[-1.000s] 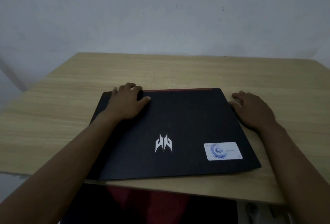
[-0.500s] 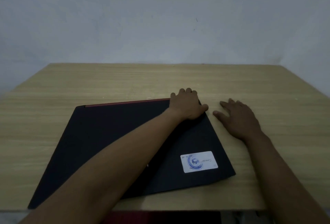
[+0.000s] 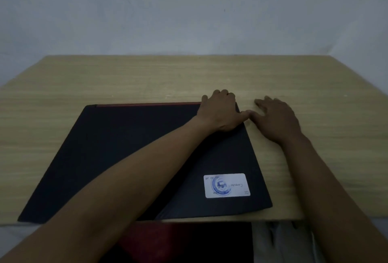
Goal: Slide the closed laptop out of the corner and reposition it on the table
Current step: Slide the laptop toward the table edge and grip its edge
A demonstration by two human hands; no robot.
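Observation:
A closed black laptop (image 3: 117, 157) lies flat on the wooden table (image 3: 147, 78), its near edge along the table's front edge. It has a red strip along its far edge and a white sticker (image 3: 226, 185) near its right front corner. My left hand (image 3: 220, 111) reaches across the lid and rests on the far right corner, fingers curled over the far edge. My right hand (image 3: 277, 120) lies flat on the table just right of that corner, fingers spread, its thumb touching my left thumb. My left forearm hides the middle of the lid.
A plain pale wall (image 3: 189, 10) rises behind the table's far edge. Bare wood lies beyond and to the right of the laptop. Below the front edge sit a dark and red shape (image 3: 178, 241) and pale cloth (image 3: 279, 241).
My left hand has gone from the lid's far left corner to its far right corner. The laptop now sits further left in view. My right hand has closed in until the thumbs touch.

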